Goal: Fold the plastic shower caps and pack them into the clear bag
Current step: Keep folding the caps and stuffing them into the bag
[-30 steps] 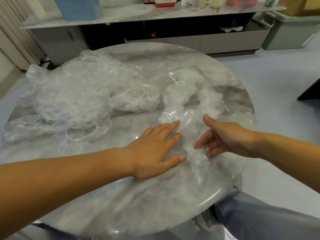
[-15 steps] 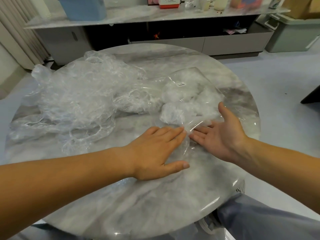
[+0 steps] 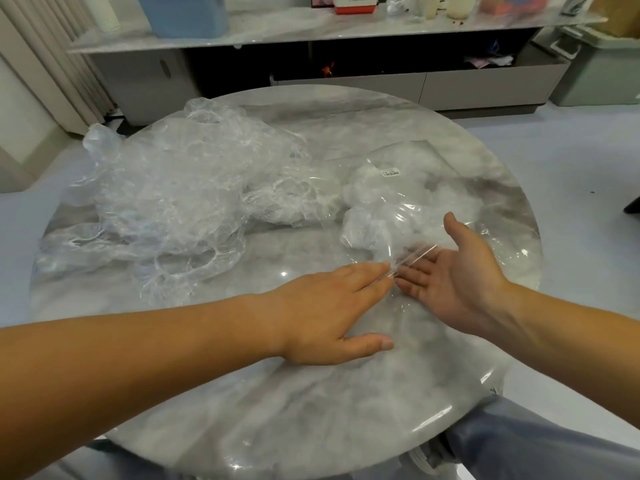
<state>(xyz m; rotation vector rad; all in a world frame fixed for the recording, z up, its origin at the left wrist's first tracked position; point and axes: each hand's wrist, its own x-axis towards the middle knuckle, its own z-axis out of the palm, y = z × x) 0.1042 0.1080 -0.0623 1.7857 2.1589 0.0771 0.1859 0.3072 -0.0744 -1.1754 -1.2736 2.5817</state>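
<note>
A clear bag [image 3: 460,188] with a small white label lies flat on the right half of the round marble table [image 3: 346,112]. Folded shower caps [image 3: 370,209] show as white bundles inside it. A loose heap of crumpled clear shower caps [image 3: 180,195] covers the table's left half. My left hand [image 3: 329,313] lies palm down with straight fingers on the bag's near edge. My right hand [image 3: 453,271] is palm up with straight fingers, its fingertips at the bag's mouth beside the left fingertips. Neither hand grips anything.
A low grey cabinet [image 3: 381,81] with a marble top runs along the far wall, carrying a blue tub [image 3: 187,12] and small bottles. A green bin [image 3: 602,64] stands on the floor at far right. My knee shows below the table's near right edge.
My right hand turned from palm down on the bag to palm up and shifted slightly right. The packed caps sit further into the bag. My left hand stayed pressing the bag's edge.
</note>
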